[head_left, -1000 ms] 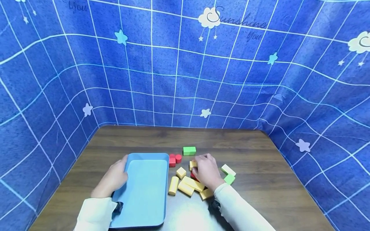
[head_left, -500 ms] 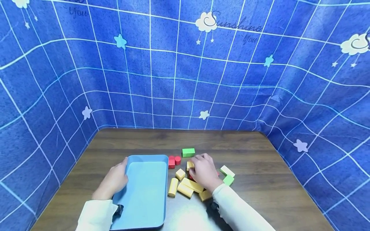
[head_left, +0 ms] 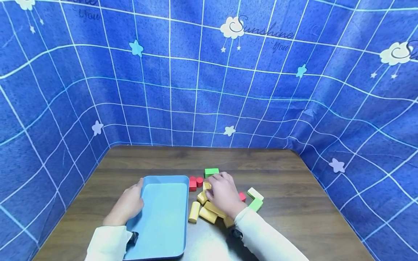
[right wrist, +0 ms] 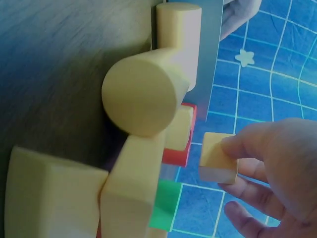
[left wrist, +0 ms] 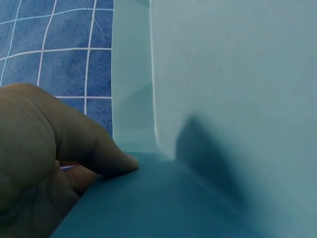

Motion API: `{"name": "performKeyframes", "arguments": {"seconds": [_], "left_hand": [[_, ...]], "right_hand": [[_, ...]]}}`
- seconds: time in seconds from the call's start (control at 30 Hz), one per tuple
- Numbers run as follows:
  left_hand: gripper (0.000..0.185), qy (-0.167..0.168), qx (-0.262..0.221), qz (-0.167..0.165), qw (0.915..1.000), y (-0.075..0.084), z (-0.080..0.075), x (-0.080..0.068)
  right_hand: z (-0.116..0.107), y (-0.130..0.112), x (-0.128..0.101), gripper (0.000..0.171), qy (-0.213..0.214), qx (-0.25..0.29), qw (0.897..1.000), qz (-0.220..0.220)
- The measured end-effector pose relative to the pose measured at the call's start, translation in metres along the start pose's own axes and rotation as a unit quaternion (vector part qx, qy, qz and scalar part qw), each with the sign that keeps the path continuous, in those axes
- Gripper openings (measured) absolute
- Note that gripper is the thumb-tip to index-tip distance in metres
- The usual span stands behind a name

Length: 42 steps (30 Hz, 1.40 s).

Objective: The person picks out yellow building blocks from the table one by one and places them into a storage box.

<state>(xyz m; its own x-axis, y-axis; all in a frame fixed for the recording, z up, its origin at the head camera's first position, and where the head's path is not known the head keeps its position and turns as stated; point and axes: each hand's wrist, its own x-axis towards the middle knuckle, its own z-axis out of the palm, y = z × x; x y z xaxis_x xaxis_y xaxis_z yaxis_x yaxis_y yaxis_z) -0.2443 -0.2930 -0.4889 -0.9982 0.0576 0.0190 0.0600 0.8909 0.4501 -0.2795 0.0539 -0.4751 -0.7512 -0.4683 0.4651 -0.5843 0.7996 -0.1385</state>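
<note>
Yellow block (right wrist: 213,157) between right fingers (right wrist: 255,191)

Tray (head_left: 163,217) on the desk (head_left: 271,168), curtain (head_left: 183,90) behind it and off both sides. Left hand (head_left: 128,206) at tray's left rim. Just off tray's far right corner: square block (head_left: 192,186), then short cylinder (head_left: 199,182). Long block (head_left: 212,172) further right, about level with tray's far rim. Right hand (head_left: 225,194) right of tray, held cube (head_left: 207,186) in its fingers. Loose cube (head_left: 202,198) also right of tray, closer to its near end. Long cylinder (head_left: 194,212) beside tray's right wall, second cylinder (head_left: 208,215) next out. Farthest right of tray: thin bar (head_left: 255,194), second bar (head_left: 255,205) on its near side.
</note>
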Motion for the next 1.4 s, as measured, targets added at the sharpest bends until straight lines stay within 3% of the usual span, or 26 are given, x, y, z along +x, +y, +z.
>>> {"name": "performKeyframes", "arguments": {"seconds": [0.23, 0.57, 0.73, 1.13, 1.4], "left_hand": [[0.070, 0.004, 0.006, 0.007, 0.9999, -0.001, 0.003, -0.002], [0.070, 0.022, 0.024, 0.019, 0.9993, -0.003, 0.005, -0.001], [0.071, 0.019, 0.025, 0.014, 0.9994, -0.002, 0.006, 0.000], [0.072, 0.010, 0.025, 0.005, 0.9996, -0.002, 0.004, 0.001], [0.072, 0.003, 0.026, -0.002, 0.9996, -0.002, 0.005, 0.000]], "right_hand": [[0.001, -0.010, 0.000, 0.028, -0.011, -0.001, 1.000, -0.003], [0.006, -0.022, 0.003, 0.028, 0.013, -0.007, 0.999, -0.030], [0.007, -0.027, 0.006, 0.028, 0.030, -0.014, 0.998, -0.045], [0.006, -0.045, 0.010, 0.030, 0.010, -0.012, 0.999, -0.046], [0.010, -0.053, 0.013, 0.027, 0.020, -0.005, 0.998, -0.061]]}}
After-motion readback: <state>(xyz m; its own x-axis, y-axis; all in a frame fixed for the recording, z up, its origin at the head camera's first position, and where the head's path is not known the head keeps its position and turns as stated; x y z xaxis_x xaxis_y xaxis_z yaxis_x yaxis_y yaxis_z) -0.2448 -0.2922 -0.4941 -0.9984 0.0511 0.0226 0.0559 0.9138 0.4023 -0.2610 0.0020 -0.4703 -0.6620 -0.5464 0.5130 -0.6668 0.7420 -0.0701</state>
